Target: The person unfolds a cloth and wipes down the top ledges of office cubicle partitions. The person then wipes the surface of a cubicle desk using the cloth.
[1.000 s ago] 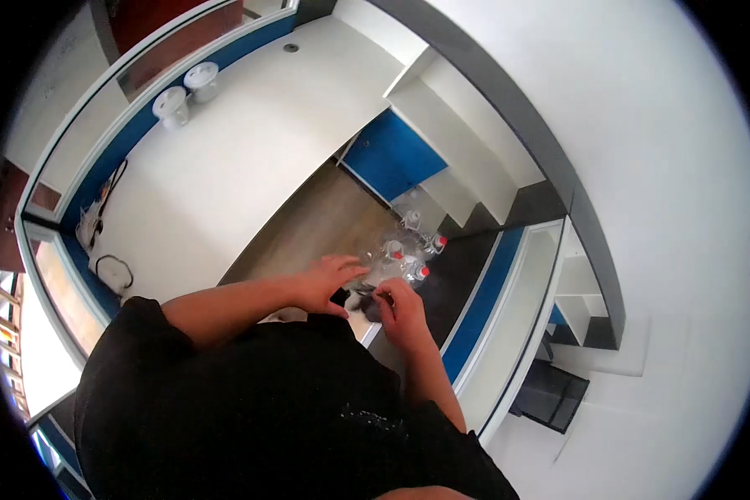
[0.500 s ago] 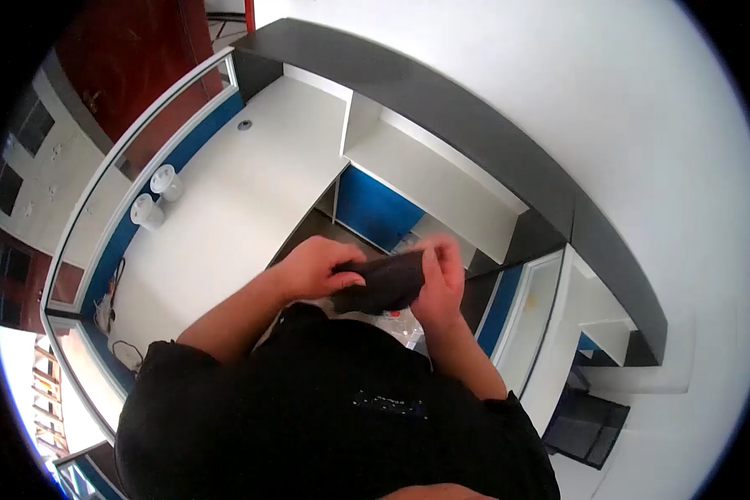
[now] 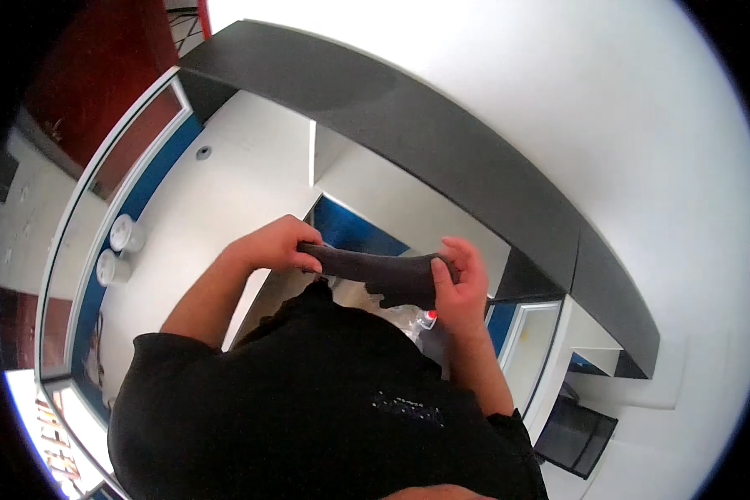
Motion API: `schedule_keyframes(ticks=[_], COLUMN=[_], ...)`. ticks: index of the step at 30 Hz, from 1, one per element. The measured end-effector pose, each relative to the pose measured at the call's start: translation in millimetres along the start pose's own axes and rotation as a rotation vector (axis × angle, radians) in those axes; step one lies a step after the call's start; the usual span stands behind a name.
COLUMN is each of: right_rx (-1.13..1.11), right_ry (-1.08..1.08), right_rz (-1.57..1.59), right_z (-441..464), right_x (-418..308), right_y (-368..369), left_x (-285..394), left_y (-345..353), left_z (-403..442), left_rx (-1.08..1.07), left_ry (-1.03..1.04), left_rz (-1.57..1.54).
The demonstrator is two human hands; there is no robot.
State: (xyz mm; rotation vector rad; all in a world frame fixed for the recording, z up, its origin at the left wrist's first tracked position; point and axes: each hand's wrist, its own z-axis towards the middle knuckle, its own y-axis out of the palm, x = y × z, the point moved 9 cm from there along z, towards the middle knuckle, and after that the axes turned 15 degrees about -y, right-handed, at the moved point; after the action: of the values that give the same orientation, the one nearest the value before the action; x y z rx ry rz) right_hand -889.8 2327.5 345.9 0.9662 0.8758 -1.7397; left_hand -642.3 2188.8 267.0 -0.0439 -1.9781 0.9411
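Note:
A dark grey cloth point(image 3: 375, 267) is stretched sideways in front of my body, its upper edge drawn into a folded band. My left hand point(image 3: 277, 244) pinches one end between thumb and fingers. At the other end my right hand point(image 3: 464, 287) grips it, thumb in front and fingers partly behind. A looser flap hangs below the band near my right hand. Beneath the cloth, partly hidden, are some clear plastic and a small item with a red part point(image 3: 428, 317); I cannot make out what it is.
A white desk point(image 3: 217, 200) lies to the left, with two white tubs point(image 3: 126, 234) along its low partition. Ahead runs a white shelf under a dark grey ledge point(image 3: 375, 96). A black mesh chair point(image 3: 577, 437) stands at lower right. Cables lie at the desk's left edge.
My hands have moved apart, and the cloth between them is now stretched longer, with a flap hanging down. The view has shifted, so the desk and tubs appear further left and lower.

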Motion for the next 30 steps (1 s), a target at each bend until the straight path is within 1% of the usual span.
schedule_keyframes(ticks=[2,3,4,5,7,8,9,10,11,12,14,16,18,19,21,22,24,25,26,28,30], right_rx=[-0.019,0.011,0.019,0.018,-0.001,0.010,0.028,0.036,0.042,0.044,-0.238,-0.484,-0.468,-0.498,-0.540,-0.533,-0.589,-0.579,-0.583,-0.571,-0.403], right_ry=[-0.025,-0.042,-0.100,-0.145,-0.166,-0.122,-0.090,-0.178,-0.264,-0.254,-0.136,-0.114,-0.079,-0.053,-0.067,-0.062,-0.176,-0.167,-0.145,-0.121,-0.397], right_rz=[-0.145,-0.202,-0.311,-0.420,-0.571,-0.780,-0.985,-1.070,-1.149,-1.146,-0.940,-1.155,-1.134,-1.164,-1.182,-1.177,-1.141,-1.140,-1.159,-1.176,-1.246], right_z=[45.6,74.3,109.2,143.2,216.0,244.6,270.5,290.2,301.9,305.9,300.5,276.9,264.5,263.5,267.3,272.0,286.0,299.4,318.0,357.6,393.7], right_x=[13.7,25.3,37.7,51.5,84.0,104.5,123.7,140.4,153.6,162.7,193.8,199.8,195.9,191.6,195.1,200.5,205.6,212.2,222.3,249.7,253.7], right_y=[-10.1,-14.6,-18.0,-19.4,-7.1,-3.3,4.1,19.5,36.7,51.3,94.6,130.4,135.5,135.9,135.9,132.8,134.2,129.2,124.8,112.1,101.2], left_x=[-4.0,5.0,9.0,10.6,13.6,26.0,21.1,21.3,25.8,20.3,-12.2,-22.2,-11.3,-17.5,-27.8,-28.2,-21.6,-23.4,-24.6,-30.6,-41.6], left_y=[-38.8,-63.0,-88.8,-115.4,-172.4,-207.7,-229.3,-226.8,-227.9,-229.0,-180.2,-157.9,-164.6,-157.8,-145.4,-147.7,-149.7,-157.6,-164.8,-190.0,-205.9], left_z=[28.5,41.9,64.4,89.4,139.1,150.2,166.2,186.5,205.7,222.4,260.8,249.0,221.3,217.9,220.9,222.1,229.7,245.4,266.0,312.7,363.9], left_rx=[-0.118,-0.201,-0.119,-0.053,0.181,0.461,0.981,0.976,0.976,0.974,0.683,0.685,0.781,0.759,0.573,0.568,0.541,0.523,0.510,0.584,0.612], left_ry=[-0.049,-0.046,0.075,0.069,-0.128,-0.224,-0.156,-0.148,-0.178,-0.212,-0.184,-0.184,-0.215,-0.220,-0.156,-0.153,-0.135,-0.175,-0.166,-0.170,-0.134], left_rz=[-0.109,-0.187,-0.032,0.090,0.312,0.438,0.647,0.648,0.579,0.511,0.483,0.497,0.600,0.600,0.529,0.538,0.652,0.688,0.696,0.694,0.702])
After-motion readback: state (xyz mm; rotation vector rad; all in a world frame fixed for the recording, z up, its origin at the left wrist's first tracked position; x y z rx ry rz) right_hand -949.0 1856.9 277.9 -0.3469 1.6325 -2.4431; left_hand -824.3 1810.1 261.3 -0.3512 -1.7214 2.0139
